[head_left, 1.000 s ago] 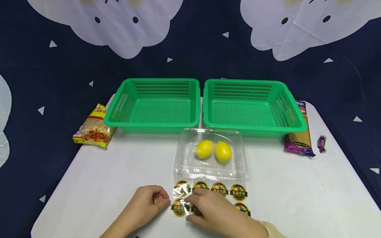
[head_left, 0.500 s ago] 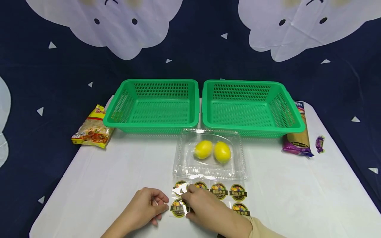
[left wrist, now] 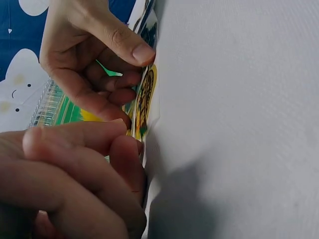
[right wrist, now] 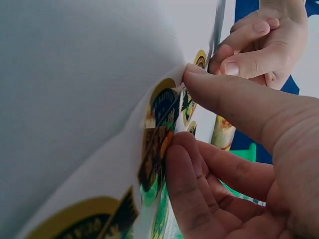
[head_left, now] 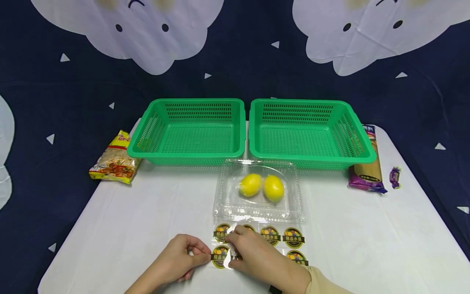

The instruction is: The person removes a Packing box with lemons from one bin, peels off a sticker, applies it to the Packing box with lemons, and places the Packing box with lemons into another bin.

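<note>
A clear sheet of round fruit stickers lies flat on the white table. Its lower left corner is at my left hand, whose thumb and index fingertip pinch the edge beside a sticker. My right hand rests over the sheet's middle, thumb and fingertips touching it some way apart and covering several stickers. The right wrist view shows that thumb and the fingers on the stickers, where the sheet bulges slightly. Just beyond the sheet stands a clear plastic clamshell box with two yellow lemons inside.
Two green baskets, left and right, stand side by side at the back. A yellow food packet leans by the left one. A purple-and-brown packet and a small purple candy lie at right.
My left thumb and index finger have closed together at the sheet's edge. My right hand has shifted slightly left, its index finger drawn in over the stickers.
</note>
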Tool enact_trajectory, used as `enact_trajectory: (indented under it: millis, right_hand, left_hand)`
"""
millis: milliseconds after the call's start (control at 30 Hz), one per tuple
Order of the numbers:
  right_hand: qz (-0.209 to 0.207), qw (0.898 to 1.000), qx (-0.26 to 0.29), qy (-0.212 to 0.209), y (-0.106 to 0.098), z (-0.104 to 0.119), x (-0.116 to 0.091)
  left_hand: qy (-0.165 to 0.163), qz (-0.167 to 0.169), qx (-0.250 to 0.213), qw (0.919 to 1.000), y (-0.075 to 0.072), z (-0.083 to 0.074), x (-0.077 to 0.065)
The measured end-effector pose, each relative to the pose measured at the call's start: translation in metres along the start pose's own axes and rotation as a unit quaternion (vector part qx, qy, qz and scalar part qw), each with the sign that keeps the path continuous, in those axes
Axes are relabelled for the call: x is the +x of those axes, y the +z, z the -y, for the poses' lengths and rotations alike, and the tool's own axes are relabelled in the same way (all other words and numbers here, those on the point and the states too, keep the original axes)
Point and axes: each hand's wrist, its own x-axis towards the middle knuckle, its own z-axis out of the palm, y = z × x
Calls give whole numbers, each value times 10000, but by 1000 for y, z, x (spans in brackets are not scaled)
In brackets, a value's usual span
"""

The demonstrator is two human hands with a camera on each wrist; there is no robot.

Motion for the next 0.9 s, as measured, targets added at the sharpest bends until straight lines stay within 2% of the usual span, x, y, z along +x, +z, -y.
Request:
enact_trajectory:
  millis: [100,200,267,367,467,700,900]
  right_hand:
    - [-93,9999,-67,31,13,-9,-1]
    - [-273,9995,-78,-123,27,-19,-2]
    - [-182,9998,66,-89,11,-9,-2]
    - [49,9999,139,79,-9,5,-2]
    - [248,9993,128,264,-20,15,-1]
    - [416,9980,200,426,-20,16,0]
    - [463,9971,349,483,-20,15,0]
  left_hand:
    - [-80,-123,37,9999,1,-1,-1]
    - [-108,-465,300,9984,2,-2,-4]
    - [-115,-692,448,9965,2,-3,-7]
    - [-74,-817,522,9953,4,-2,-8]
    - [-60,-713,479,9963,4,-2,-8]
    - [-144,-199,4,9997,2,0,-3]
    - [-348,-176,-496,9980,6,0,-1]
